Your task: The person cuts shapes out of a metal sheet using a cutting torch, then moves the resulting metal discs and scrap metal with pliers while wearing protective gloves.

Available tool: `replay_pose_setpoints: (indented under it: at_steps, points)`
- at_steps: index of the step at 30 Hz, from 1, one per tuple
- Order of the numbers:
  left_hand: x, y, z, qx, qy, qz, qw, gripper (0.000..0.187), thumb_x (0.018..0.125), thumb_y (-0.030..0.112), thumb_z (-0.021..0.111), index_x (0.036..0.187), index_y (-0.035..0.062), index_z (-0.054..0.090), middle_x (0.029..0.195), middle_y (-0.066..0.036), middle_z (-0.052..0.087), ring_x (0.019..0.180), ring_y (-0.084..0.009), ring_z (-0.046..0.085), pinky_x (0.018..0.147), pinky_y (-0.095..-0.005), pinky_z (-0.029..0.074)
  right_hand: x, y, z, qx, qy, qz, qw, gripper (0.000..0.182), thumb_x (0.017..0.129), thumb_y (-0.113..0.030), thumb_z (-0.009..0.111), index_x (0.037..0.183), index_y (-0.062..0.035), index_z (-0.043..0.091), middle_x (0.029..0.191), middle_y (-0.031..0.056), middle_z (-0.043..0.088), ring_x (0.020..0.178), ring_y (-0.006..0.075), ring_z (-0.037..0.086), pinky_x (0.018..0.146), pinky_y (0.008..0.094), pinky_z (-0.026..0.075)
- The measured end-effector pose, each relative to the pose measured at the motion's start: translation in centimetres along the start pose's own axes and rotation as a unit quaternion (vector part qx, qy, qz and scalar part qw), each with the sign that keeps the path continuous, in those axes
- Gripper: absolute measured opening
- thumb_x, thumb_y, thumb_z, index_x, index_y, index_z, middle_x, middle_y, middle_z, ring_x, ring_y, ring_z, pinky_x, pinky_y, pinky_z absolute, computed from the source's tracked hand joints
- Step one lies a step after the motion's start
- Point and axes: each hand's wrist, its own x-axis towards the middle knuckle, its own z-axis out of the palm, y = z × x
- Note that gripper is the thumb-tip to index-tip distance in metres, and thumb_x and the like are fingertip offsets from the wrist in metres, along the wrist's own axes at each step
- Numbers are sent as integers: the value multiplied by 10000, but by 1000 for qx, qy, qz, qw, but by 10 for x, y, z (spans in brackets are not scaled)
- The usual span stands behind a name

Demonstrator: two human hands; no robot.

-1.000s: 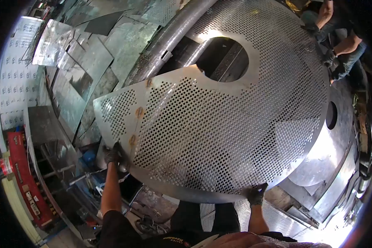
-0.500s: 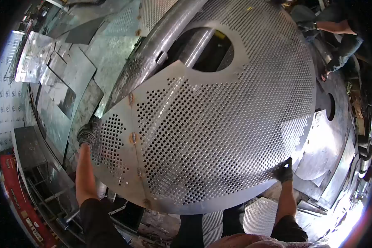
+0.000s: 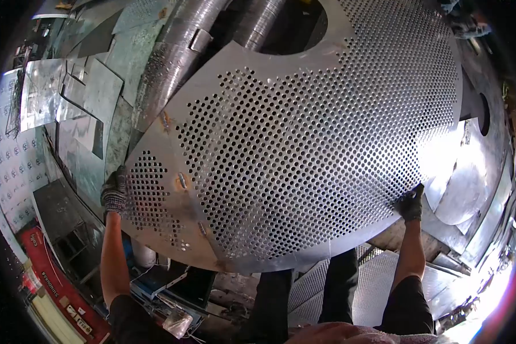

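Observation:
A large round metal plate (image 3: pixel 304 155), perforated with rows of small holes, fills the middle of the view. Rusty weld marks run along a seam near its left end, and a big round cutout opens at its far side. My left hand (image 3: pixel 114 192), in a dark knitted glove, is closed on the plate's left edge. On the front right edge my gloved right hand (image 3: pixel 410 204) grips the rim. The parts of the fingers under the plate are hidden.
Beyond the plate lie thick metal pipes (image 3: pixel 175 63). Flat metal sheets (image 3: pixel 100 86) are stacked at the left, near a red panel (image 3: pixel 57 281). A smaller metal disc (image 3: pixel 461 186) lies at the right. Part of another person (image 3: pixel 470 26) shows at the top right.
The plate appears larger, with its cutout higher in view and partly cropped. Both hands keep their hold on the edge. The other person has mostly slipped out of view at the top right.

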Motion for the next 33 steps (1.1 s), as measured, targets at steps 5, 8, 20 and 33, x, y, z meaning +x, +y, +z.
replay_pose_setpoints:
  at_steps: [5, 8, 20, 33]
  points:
    - [1, -17, 18, 11, -97, -47, 994, 591, 1053, 551, 399, 1378, 112, 625, 1252, -209, 693, 1077, -423, 685, 855, -520, 558, -11, -19, 13, -39, 27, 30, 998, 541, 816, -781, 670, 757, -257, 547, 678, -61, 516, 633, 156, 495, 634, 367, 448]
    - [-5, -33, 53, 82, -27, -34, 996, 628, 1047, 579, 394, 1463, 134, 547, 1384, -221, 613, 1192, -409, 637, 952, -512, 531, -5, -25, 18, -64, 44, 9, 997, 558, 814, -782, 672, 692, -263, 510, 627, -65, 474, 586, 140, 455, 591, 342, 390]
    - [-97, -30, 69, -261, 81, -107, 956, 580, 1010, 198, 573, 1550, 54, 417, 1519, -206, 506, 1392, -355, 500, 1148, -419, 419, 41, -137, 64, -157, 57, -77, 983, 528, 878, -751, 628, 1089, -272, 560, 912, -12, 543, 817, 144, 515, 806, 387, 489]
    - [-313, 218, 87, -671, 0, -426, 607, 621, 993, 487, 645, 1353, -10, 549, 1193, -137, 665, 1059, -259, 667, 917, -343, 540, 64, 14, 28, -227, 11, -148, 962, 693, 765, -880, 575, 644, -209, 447, 597, 2, 450, 567, 225, 476, 564, 415, 428]
